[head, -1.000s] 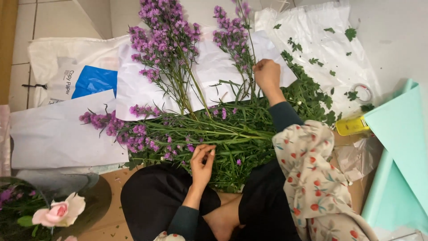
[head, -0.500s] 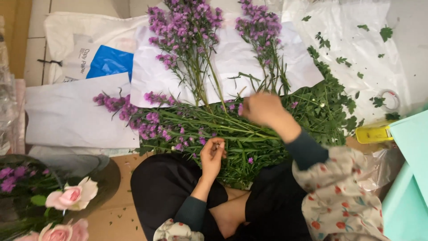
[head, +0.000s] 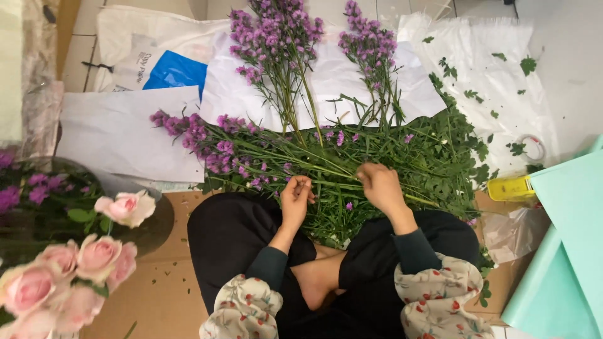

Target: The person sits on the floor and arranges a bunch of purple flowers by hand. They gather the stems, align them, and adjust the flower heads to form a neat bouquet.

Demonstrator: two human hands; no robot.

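I sit cross-legged on the floor with a heap of purple-flowered stems [head: 251, 157] lying across in front of my knees. My left hand [head: 296, 196] rests on the green stalks near the middle of the heap, fingers curled around a thin stem. My right hand [head: 379, 186] is down on the stalks just to its right, fingers closed on them. Two upright bunches of purple flowers lie beyond on white paper [head: 339, 81]: a larger bunch [head: 276, 37] and a smaller bunch [head: 370, 47]. Stripped green leaves [head: 446, 150] pile up to the right.
Pink roses [head: 81, 263] and a dark vase with purple flowers [head: 38, 194] stand at the left. A yellow tool [head: 510, 188], a tape roll [head: 532, 148] and a mint-green sheet [head: 568, 232] sit at the right. White bags and a blue bag [head: 176, 72] lie behind.
My right hand came back from the far upright bunch down to the heap by my knees. My left hand stayed on the stalks. The view shifted, bringing the roses further in.
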